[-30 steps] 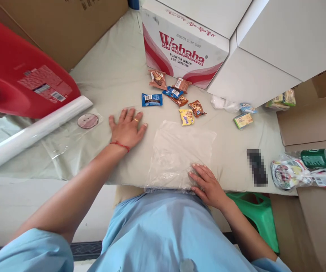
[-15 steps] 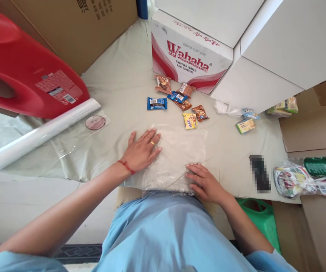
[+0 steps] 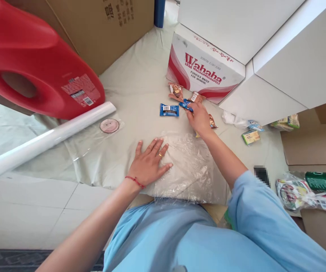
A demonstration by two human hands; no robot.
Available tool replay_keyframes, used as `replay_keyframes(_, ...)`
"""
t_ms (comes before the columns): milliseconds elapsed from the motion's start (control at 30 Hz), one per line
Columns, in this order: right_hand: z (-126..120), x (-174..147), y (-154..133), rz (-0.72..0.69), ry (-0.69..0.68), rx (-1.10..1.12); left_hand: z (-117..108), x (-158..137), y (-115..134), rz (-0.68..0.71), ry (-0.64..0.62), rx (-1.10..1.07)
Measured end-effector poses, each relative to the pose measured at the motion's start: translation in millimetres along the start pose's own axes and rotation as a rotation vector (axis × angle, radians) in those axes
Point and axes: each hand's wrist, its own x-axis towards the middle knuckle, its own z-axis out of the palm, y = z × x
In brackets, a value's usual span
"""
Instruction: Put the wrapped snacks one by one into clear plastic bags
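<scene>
My left hand (image 3: 150, 161) lies flat with spread fingers on the left part of a clear plastic sheet or bag (image 3: 188, 170), which is wrinkled and hangs over the table's front edge. Beyond it, my right hand (image 3: 200, 118) reaches into a small group of wrapped snacks. Its fingertips are bent down onto a blue snack packet (image 3: 184, 105), whose right end they cover. To the left lies another blue packet (image 3: 169, 110). Brown packets (image 3: 175, 91) sit behind, and a second brown one (image 3: 212, 121) and a yellow packet (image 3: 197, 134) are partly hidden by my hand.
A white and red water carton (image 3: 205, 71) stands behind the snacks. On the left are a red jug (image 3: 46, 64), a white plastic roll (image 3: 49, 138) and a round pink label (image 3: 109, 125). Small packages (image 3: 250, 137) and a bagged item (image 3: 291, 193) lie at right.
My right hand has left the plastic's right edge and moved forward to the blue packet among the snacks. My left hand stays on the plastic. The view has shifted somewhat.
</scene>
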Motion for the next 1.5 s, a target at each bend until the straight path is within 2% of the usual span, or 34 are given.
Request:
replay_keyframes(67, 16.7, 39.6, -12.0, 0.045, -0.016, -0.145, -0.6, -0.6, -0.8, 0.006, -0.005, 0.009)
replay_keyframes(167, 32.6, 78.6, -22.1, 0.082, -0.062, -0.266, -1.0, -1.4, -1.6, 0.006, -0.007, 0.004)
replay_keyframes(267, 33.6, 94.6, -20.5, 0.116, -0.071, -0.256, -0.1, -1.8, -2.7, 0.008, 0.002, -0.009)
replay_keyframes(333, 24.9, 92.3, -15.8, 0.162, 0.007, -0.152, 0.9, -1.7, -3.3, 0.016, 0.007, -0.020)
replay_keyframes(400, 10.0, 78.0, -11.1, 0.210, 0.121, 0.064, 1.7, -1.4, -3.6, 0.020, 0.011, -0.031)
replay_keyframes(467, -7.8, 49.6, -8.3, 0.256, 0.167, 0.398, 2.3, -1.0, -3.1, 0.015, 0.019, -0.039)
replay_keyframes(533, -24.0, 7.0, -7.7, 0.322, 0.085, 0.791, 2.5, -0.6, -2.1, 0.001, 0.026, -0.042)
replay_keyframes(567, -29.8, -18.3, -8.2, 0.360, -0.014, 0.969, 2.6, -0.5, -1.5, -0.006, 0.028, -0.041)
replay_keyframes(600, -33.6, -45.2, -9.0, 0.393, -0.093, 1.109, 2.6, -0.5, -0.9, -0.011, 0.029, -0.039)
replay_keyframes(667, -35.5, -99.1, -11.0, 0.489, -0.211, 1.253, 2.6, -0.6, 0.0, -0.016, 0.025, -0.031)
replay_keyframes(733, -33.1, -145.9, -11.8, 0.572, -0.306, 1.204, 2.4, -0.6, 0.3, -0.014, 0.019, -0.019)
replay_keyframes(800, -32.5, -180.0, -10.1, 0.575, -0.334, 0.932, 2.0, -0.3, 0.2, -0.012, 0.008, -0.003)
replay_keyframes(833, -34.0, -191.4, -8.4, 0.546, -0.304, 0.742, 1.8, 0.0, 0.2, -0.011, 0.000, 0.006)
replay_keyframes(900, -39.9, -202.8, -4.6, 0.424, -0.198, 0.404, 1.2, 0.6, 0.2, -0.012, -0.014, 0.025)
replay_keyframes(967, -45.0, -201.1, -2.8, 0.222, -0.132, 0.230, 0.8, 1.2, 0.6, -0.014, -0.025, 0.045)
replay_keyframes(1067, -41.3, -184.0, -5.6, -0.121, -0.194, 0.142, 0.2, 1.8, 1.7, -0.025, -0.031, 0.079)
replay_keyframes(1133, -32.2, -171.6, -9.4, -0.227, -0.272, 0.086, -0.3, 2.1, 2.7, -0.033, -0.039, 0.098)
replay_keyframes(1200, -23.6, -164.1, -12.6, -0.244, -0.327, 0.060, -0.9, 2.2, 3.6, -0.040, -0.052, 0.111)
replay_keyframes(1267, -20.4, -163.0, -14.4, -0.231, -0.321, 0.069, -1.2, 2.1, 4.3, -0.046, -0.065, 0.118)
replay_keyframes(1500, -42.4, -179.2, -11.9, -0.268, -0.230, 0.224, -1.7, 2.6, 4.5, -0.055, -0.058, 0.121)
